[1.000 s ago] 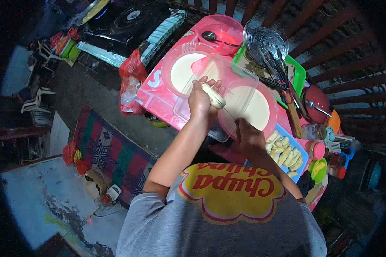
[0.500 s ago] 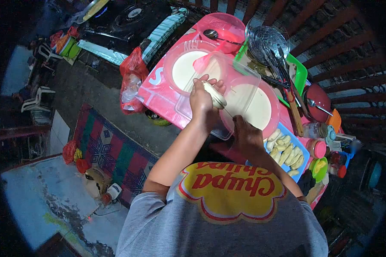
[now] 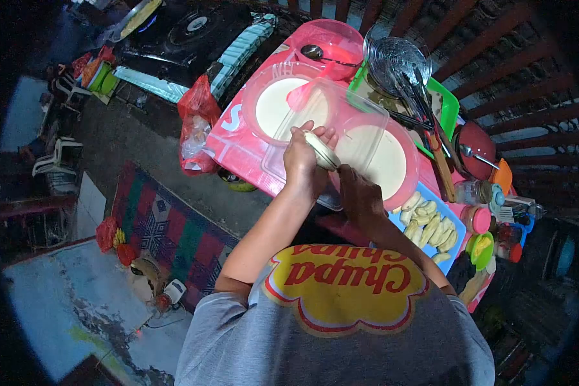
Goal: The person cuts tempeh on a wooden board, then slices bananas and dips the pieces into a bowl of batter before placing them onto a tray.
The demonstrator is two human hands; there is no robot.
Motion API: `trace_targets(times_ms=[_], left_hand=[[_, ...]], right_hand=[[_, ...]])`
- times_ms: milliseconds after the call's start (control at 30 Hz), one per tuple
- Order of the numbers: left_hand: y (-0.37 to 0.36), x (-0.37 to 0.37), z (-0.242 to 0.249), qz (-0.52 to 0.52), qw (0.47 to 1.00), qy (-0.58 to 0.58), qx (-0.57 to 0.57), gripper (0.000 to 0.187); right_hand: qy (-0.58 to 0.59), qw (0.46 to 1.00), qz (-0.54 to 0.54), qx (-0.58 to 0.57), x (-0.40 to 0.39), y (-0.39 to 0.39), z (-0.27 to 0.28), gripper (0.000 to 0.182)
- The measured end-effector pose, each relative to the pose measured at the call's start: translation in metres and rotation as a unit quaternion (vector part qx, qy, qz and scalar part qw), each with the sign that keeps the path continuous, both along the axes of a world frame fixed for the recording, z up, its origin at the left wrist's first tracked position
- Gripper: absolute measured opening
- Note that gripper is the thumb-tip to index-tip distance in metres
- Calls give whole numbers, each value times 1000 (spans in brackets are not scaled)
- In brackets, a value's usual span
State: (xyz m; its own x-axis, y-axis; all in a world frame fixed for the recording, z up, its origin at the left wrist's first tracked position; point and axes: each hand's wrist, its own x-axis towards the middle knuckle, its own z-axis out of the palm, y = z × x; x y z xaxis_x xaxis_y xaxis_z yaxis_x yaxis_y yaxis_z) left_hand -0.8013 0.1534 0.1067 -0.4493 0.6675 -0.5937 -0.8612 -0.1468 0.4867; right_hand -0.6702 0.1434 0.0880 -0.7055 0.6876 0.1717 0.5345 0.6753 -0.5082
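Note:
My left hand (image 3: 300, 162) holds a pale peeled banana piece (image 3: 320, 149) above a clear plastic box (image 3: 364, 110) on the pink table. My right hand (image 3: 359, 196) is raised to the banana's lower end, fingers closed there; the thin stick it pinched earlier is hidden between the two hands. Two pink bowls of pale batter (image 3: 283, 106) (image 3: 386, 164) sit under and beside the clear box. A blue tray (image 3: 455, 226) of cut banana pieces lies to the right of my right hand.
A pink bowl with a spoon (image 3: 331, 42), a wire strainer (image 3: 395, 61) on a green tray (image 3: 453, 109), jars (image 3: 473, 192) and a dark red lidded bowl (image 3: 473, 151) crowd the table's far side. A red bag (image 3: 196, 125) hangs at the left edge, near a stove (image 3: 186, 29).
My right hand has moved up from the table edge to the banana's lower end. The left hand has tilted the banana slightly and barely shifted.

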Motion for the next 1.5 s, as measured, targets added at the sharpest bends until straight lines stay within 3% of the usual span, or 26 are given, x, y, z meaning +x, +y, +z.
trace_targets(times_ms=[67, 267, 367, 500, 567, 700, 767, 900, 967, 1067, 1133, 1200, 1267, 1400, 1500], left_hand=[[-1, -2, 1, 4, 1000, -3, 0, 39], [-3, 1, -11, -35, 999, -25, 4, 38], [-5, 1, -10, -54, 998, -29, 16, 38], [-6, 3, -11, -82, 996, -19, 6, 39], [-6, 4, -6, -72, 997, -22, -4, 39], [-7, 3, -4, -100, 995, -10, -20, 39], [-9, 4, -5, -105, 994, -12, -11, 39], [-6, 0, -8, -103, 994, 1, -46, 39], [-3, -6, -14, -79, 996, 6, -38, 39], [1, -21, -13, -13, 999, -31, -15, 39], [1, -27, -12, 34, 997, -64, 10, 40], [0, -24, -8, 29, 999, -44, 5, 41], [1, -18, -5, 19, 999, -25, 2, 41], [-1, -13, -2, 0, 1000, 29, -4, 43], [-1, -10, -1, 6, 999, 41, -2, 42]], right_hand=[[-4, 997, 27, -70, 3, 0, 14, 22], [-62, 998, 7, -5, -2, 5, 0, 19], [-117, 991, -13, -60, -5, 5, 5, 18], [-62, 998, 1, -32, 2, 9, -9, 18], [-131, 987, 38, -81, 1, 13, -12, 80], [-151, 986, 7, -62, -3, 12, -36, 82], [-166, 986, 23, -6, -2, 17, -61, 79], [-156, 987, 22, 33, -5, 15, -51, 68], [-81, 997, 6, -8, -5, 10, -16, 17], [19, 1000, 11, -21, 13, 2, -2, 14], [-25, 998, -3, -61, 22, -1, 8, 13], [-70, 992, -22, -102, 21, -4, 11, 13], [23, 999, -9, -47, 14, -6, 13, 11], [10, 993, -13, -115, 6, -7, 29, 12], [39, 998, 7, -53, 5, -7, 23, 14]])
